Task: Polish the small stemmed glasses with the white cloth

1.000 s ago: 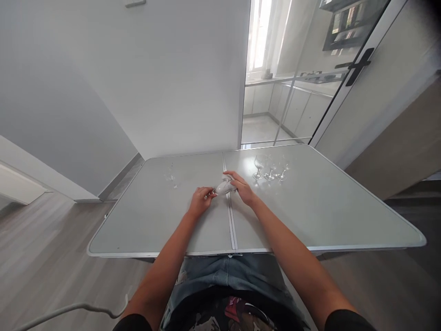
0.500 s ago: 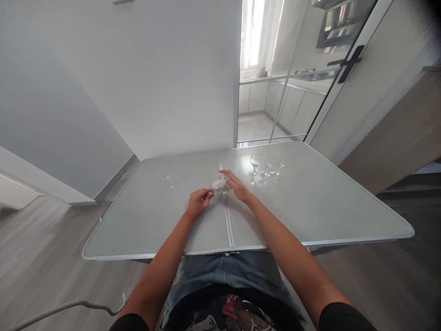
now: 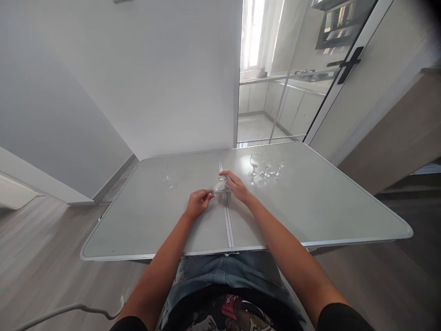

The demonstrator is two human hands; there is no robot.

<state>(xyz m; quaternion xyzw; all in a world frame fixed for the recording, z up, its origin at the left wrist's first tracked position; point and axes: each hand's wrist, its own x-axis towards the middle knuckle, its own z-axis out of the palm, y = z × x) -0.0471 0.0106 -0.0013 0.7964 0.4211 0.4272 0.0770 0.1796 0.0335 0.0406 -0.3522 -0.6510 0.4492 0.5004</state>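
Note:
Above the middle of the table, a clear wine glass [image 3: 218,188] is tilted on its side, with its bowl towards the right. My left hand [image 3: 198,202] is closed, its fingertips pinching the glass's stem end. On the bowl side my right hand [image 3: 238,187] is closed around a whitish cloth [image 3: 223,179] pressed against the bowl. How far the cloth reaches into the bowl is hard to see through the glass and fingers.
Three stemmed glasses [image 3: 255,162] stand in a row at the back right of the pale table [image 3: 337,207]. Faint clear glassware [image 3: 168,180] is at the back left. A wall [image 3: 179,92] and a glass door [image 3: 292,101] border the far edge.
My right hand and the cloth have shifted slightly at the bowl. The left hand keeps its hold on the stem, and the other glasses have not moved.

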